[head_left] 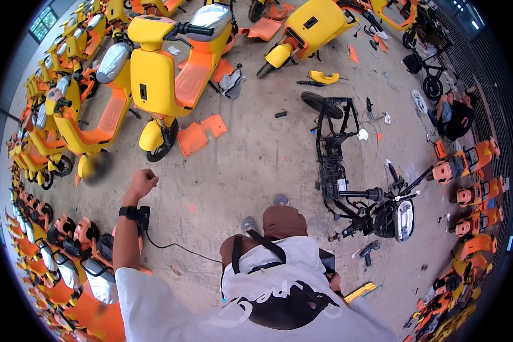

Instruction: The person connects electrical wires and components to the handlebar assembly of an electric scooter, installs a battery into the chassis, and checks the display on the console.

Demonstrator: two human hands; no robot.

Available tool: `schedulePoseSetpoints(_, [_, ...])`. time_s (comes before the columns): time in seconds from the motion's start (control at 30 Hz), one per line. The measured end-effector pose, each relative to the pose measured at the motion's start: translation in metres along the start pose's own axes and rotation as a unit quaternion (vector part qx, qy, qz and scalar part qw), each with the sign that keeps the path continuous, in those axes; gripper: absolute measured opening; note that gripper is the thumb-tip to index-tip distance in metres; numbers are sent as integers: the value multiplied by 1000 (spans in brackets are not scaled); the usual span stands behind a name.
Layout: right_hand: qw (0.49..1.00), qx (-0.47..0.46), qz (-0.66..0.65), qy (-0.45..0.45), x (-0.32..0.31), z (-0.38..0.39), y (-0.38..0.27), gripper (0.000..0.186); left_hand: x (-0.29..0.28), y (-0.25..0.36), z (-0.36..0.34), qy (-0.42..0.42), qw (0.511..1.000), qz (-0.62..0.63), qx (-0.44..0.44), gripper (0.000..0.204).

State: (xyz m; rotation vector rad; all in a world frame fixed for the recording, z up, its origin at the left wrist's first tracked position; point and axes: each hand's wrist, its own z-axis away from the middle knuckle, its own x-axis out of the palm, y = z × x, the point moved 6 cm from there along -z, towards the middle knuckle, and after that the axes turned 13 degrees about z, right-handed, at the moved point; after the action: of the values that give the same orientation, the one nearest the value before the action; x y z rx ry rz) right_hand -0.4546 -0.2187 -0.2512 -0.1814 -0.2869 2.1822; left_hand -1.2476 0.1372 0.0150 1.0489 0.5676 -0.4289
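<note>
My left hand [144, 182] is raised over the concrete floor, fingers curled with nothing visible in them; a black strap and small device [144, 216] with a cable sit at that wrist. Ahead of it lie orange plastic panels [191, 139], below a yellow scooter [151, 80] with an orange deck. My right hand [334, 281] is low beside my body, partly hidden, its fingers curled at something dark near a black box [326, 259]. To its right lie a cordless power tool [368, 253] and a yellow part [359, 293]. A stripped black scooter frame [333, 165] lies right of centre.
Rows of scooters [111, 131] fill the left, more orange scooters [467, 188] line the right. A person in dark clothing [456, 119] is low at upper right near a black bike [430, 80]. A yellow fender [324, 77], cables and scraps lie on the concrete floor [239, 148].
</note>
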Motion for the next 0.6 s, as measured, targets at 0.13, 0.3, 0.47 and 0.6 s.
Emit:
schedulePoseSetpoints(0.13, [999, 25, -10, 37, 26, -15, 66, 31, 1, -30, -63, -97, 994, -41, -37, 8])
schedulePoseSetpoints(0.3, [994, 50, -72, 72, 93, 17, 105, 31, 36, 30, -184, -201, 969, -144, -5, 11])
schedulePoseSetpoints(0.47, [981, 69, -145, 111, 189, 24, 110, 37, 95, 147, -273, -250, 953, -154, 76, 15])
schedulePoseSetpoints(0.6, [977, 32, -172, 123, 256, 31, 65, 38, 142, 214, -301, -311, 939, -125, 83, 16])
